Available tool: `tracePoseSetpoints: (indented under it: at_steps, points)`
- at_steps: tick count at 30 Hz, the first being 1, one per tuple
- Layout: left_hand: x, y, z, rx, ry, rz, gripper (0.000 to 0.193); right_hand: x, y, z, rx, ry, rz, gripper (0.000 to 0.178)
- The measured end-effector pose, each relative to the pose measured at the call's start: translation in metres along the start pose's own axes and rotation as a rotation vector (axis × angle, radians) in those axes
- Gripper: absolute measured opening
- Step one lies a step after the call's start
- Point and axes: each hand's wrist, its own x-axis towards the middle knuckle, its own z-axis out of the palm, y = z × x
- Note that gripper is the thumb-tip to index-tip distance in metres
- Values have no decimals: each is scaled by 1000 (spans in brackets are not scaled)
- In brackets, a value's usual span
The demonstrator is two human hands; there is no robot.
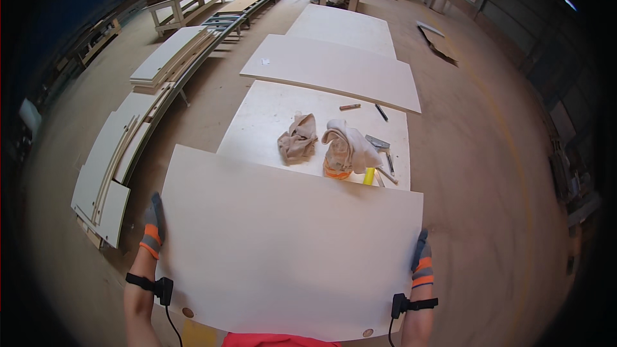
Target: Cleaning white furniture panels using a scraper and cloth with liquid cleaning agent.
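Pale board (283, 244), left hand (153, 226), right hand (421, 259), fingers gripping opposite edges

Large panel (283, 244) hides both palms; bottle (337, 160) mostly under cloth (350, 144).

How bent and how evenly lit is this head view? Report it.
Head view: strong fisheye bend, so the held panel bows at its edges; black vignette rings the rim; soft even daylight on the floor, faint shadows; centre sharp, left hand and right hand clear.
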Motion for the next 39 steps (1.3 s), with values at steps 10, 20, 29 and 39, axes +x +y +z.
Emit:
tracePoseSetpoints:
  at_steps: [10, 20, 29, 39]
  points:
    - [-35, 98, -53, -547, 7, 400, 62, -89, -143, -56, 498, 230, -486, 72]
    - [-81, 117, -44, -1260, -205, 562, 48, -135, -158, -63, 1173, -269, -762, 53]
    - [-134, 88, -27, -1142, -264, 577, 44, -177, -84, -46, 1300, 15, -727, 51]
    - [-97, -48, -79, -438, -622, 700, 35, -200, -46, -32, 1375, 428, -595, 42]
